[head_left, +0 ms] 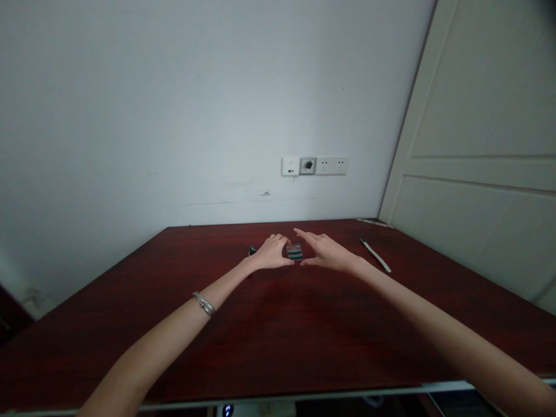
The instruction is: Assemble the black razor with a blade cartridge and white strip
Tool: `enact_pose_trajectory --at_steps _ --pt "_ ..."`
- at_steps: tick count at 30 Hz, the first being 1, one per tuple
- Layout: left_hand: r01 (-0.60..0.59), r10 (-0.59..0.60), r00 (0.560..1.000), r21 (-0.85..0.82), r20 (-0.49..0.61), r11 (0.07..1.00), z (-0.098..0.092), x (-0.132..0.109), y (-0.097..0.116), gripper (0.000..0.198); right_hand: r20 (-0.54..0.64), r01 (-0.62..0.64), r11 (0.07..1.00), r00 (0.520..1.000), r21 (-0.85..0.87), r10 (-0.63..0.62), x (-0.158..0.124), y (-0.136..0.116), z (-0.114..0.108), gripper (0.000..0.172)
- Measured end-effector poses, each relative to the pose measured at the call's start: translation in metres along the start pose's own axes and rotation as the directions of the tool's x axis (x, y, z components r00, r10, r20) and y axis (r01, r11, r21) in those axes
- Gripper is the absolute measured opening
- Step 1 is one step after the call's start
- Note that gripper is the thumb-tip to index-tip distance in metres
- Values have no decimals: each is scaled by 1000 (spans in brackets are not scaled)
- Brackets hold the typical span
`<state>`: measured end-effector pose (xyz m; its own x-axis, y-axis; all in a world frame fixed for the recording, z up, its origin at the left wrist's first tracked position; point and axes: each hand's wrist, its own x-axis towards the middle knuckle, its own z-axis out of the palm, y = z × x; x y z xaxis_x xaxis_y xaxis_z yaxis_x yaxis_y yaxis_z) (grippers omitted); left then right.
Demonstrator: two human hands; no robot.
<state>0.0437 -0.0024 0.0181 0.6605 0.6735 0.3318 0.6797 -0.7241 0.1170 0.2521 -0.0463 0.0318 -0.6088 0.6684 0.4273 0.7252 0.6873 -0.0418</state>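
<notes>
I have both hands out over the far middle of the tabletop (182, 324), closing from either side on a small clear box (294, 251). The left hand (271, 253) has its fingers curled against the box's left end. I cannot tell whether that grip is actually pinching the box or only resting against it. The right hand (328, 253) is released, with its fingers stretched. Its forefinger reaches past the far side of the box and its thumb lies along the near side, so it brackets the right end.

The box sits on the tabletop between the two hands. Inside I make out teal-green pieces in layers, too small to identify.

A bracelet (204, 303) is on the left wrist. A small dark thing (252, 250) lies just beside the left hand, on its outer side. A pale strip (376, 256) lies near the right hand, apart from it. At the back, sockets (315, 165) sit on the wall (174, 116), with a door (486, 145) to the right.
</notes>
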Motion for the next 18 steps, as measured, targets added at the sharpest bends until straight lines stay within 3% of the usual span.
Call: enact_pose_trajectory --at_steps 4,7,9,12,18 --pt "75 -76 994 11 83 997 0 -5 -21 55 -79 -138 985 988 -100 130 -14 24 -7 60" --pt "191 -197 969 58 147 980 1 -12 -37 56 -108 -332 928 942 -167 317 -33 53 -10 37" --pt "228 -239 954 81 182 970 3 -16 -47 57 -122 -498 845 867 -194 483 -48 73 -10 33" --pt "250 -267 940 104 213 963 6 -19 -57 58 -112 -688 677 718 -261 687 -71 102 -7 34" --pt "261 -283 924 116 259 958 8 -21 -70 61 -41 -835 482 510 -264 859 -104 136 -2 36"
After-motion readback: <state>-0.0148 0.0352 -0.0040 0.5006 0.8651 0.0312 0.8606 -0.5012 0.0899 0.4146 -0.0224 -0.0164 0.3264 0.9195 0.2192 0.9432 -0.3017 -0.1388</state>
